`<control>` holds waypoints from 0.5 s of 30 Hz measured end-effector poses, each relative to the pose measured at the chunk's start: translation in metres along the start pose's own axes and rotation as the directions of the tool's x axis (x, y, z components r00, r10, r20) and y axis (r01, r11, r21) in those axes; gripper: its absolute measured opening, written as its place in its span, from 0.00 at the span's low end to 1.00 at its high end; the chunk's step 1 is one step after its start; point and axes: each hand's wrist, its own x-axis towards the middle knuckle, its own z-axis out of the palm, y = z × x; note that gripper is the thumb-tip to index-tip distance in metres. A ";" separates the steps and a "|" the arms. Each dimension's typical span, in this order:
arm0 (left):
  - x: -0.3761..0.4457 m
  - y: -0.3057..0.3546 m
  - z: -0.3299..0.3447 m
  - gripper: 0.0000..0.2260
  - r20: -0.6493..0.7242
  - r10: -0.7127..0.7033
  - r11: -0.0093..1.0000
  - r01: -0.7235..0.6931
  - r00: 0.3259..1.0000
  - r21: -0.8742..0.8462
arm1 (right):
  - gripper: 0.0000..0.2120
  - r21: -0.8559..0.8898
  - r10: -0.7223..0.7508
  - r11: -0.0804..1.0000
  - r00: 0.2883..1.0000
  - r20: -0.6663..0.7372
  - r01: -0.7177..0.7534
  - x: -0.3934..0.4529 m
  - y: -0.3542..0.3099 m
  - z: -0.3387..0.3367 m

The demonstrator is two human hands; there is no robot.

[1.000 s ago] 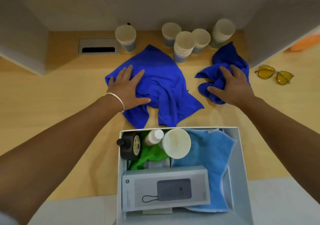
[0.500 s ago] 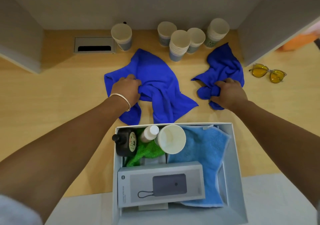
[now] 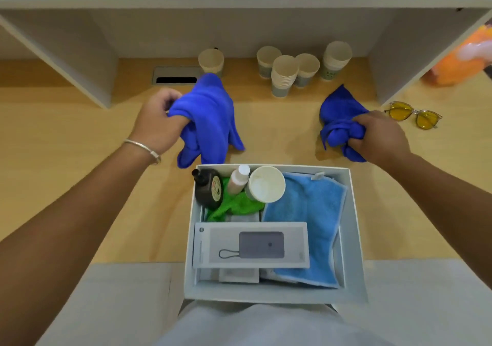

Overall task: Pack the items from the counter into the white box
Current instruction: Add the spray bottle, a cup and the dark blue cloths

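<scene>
My left hand grips a large dark blue cloth, lifted so it hangs bunched above the counter behind the white box. My right hand is closed on a smaller dark blue cloth, crumpled and raised at the box's far right. The open box sits at the counter's near edge. Inside lie a light blue towel, a green cloth, a dark bottle, a small pink bottle, a paper cup and a grey power bank carton.
Several paper cups, some stacked, stand along the back under a shelf with side panels. Yellow sunglasses lie at the right, an orange object beyond them. A cable slot is set into the wooden counter.
Both hands have closed on the blue cloths and lifted them off the counter. The left cloth now hangs bunched from my fist; the right one is balled up.
</scene>
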 end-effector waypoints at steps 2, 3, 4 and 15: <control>-0.025 0.022 -0.021 0.08 -0.018 0.067 0.996 -0.068 0.998 -0.056 | 0.15 0.040 -0.030 0.999 0.998 -0.046 0.032 -0.008 -0.004 -0.012; -0.038 0.035 -0.031 0.09 -0.024 0.098 0.992 -0.100 0.995 -0.076 | 0.16 0.065 -0.038 0.997 0.997 -0.069 0.042 -0.012 -0.006 -0.018; -0.053 0.046 -0.040 0.10 -0.026 0.125 0.989 -0.127 0.992 -0.082 | 0.17 0.085 -0.043 0.995 0.995 -0.087 0.051 -0.016 -0.008 -0.023; -0.179 0.078 -0.025 0.09 0.375 0.202 0.978 -0.209 0.905 -0.022 | 0.15 0.152 -0.089 0.982 0.986 -0.138 0.110 -0.051 -0.012 -0.043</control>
